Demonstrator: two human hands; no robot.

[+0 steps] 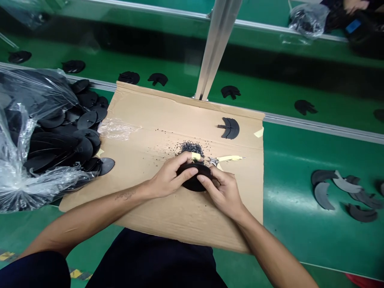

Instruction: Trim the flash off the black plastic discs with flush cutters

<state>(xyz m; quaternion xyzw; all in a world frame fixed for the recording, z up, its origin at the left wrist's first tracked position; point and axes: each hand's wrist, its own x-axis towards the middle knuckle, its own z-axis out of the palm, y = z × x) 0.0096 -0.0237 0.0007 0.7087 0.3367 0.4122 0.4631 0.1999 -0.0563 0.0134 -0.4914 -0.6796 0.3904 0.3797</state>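
Observation:
Between both hands is a round black plastic disc [194, 185], held above a cardboard sheet [150, 218]. My left hand [172, 176] grips its left side, thumb on top and a yellow wrap around one finger. On the right side, my right hand [225, 192] pinches the disc with its thumb on the face. Just beyond the disc lies a heap of small black plastic scraps [190, 148]. Nippers with yellow handles [231, 158] rest on the cardboard beside the right hand. Farther back sits a black crescent-shaped part [231, 128] with a stem.
A clear plastic bag [36, 96] spills many black discs [87, 120] at the left. Several curved black parts [324, 196] lie on the green table at right. A metal post [214, 52] rises behind the cardboard. More black parts [230, 92] line the green surface beyond the rail.

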